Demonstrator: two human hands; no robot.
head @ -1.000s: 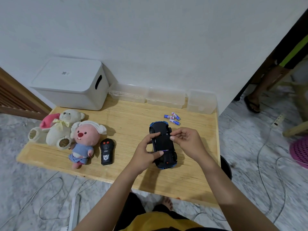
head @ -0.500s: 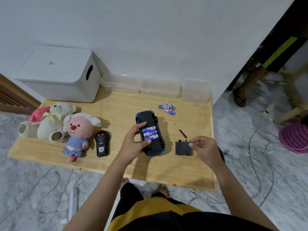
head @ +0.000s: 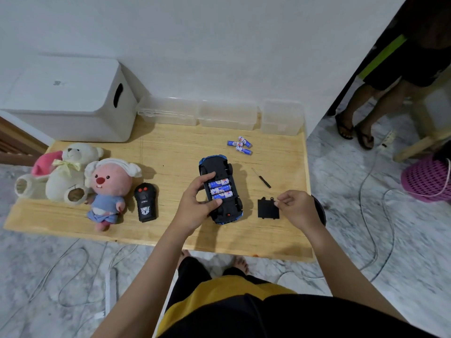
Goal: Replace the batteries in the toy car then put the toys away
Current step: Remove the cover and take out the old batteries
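Observation:
A blue and black toy car (head: 227, 211) lies upside down on the wooden table (head: 170, 152). Its battery bay is open and three blue batteries (head: 219, 189) sit in it. My left hand (head: 195, 203) grips the car's left side, thumb and fingers around it. To the car's right the black battery cover (head: 267, 208) lies flat on the table. My right hand (head: 295, 208) pinches that cover's right edge with thumb and forefinger. Three loose blue batteries (head: 240, 144) lie behind the car, and a small black screwdriver (head: 262, 178) lies to its right.
A black remote control (head: 145, 202), a pink plush (head: 107, 186) and a cream teddy bear (head: 66, 172) lie at the left. A white lidded storage box (head: 70, 98) and clear plastic containers (head: 227, 114) line the wall. Cables cross the marble floor. Another person's legs (head: 358, 111) stand at right.
My right hand lifted the battery cover off the car and moved it right, down onto the table. The batteries in the bay are now exposed. My left hand stayed on the car.

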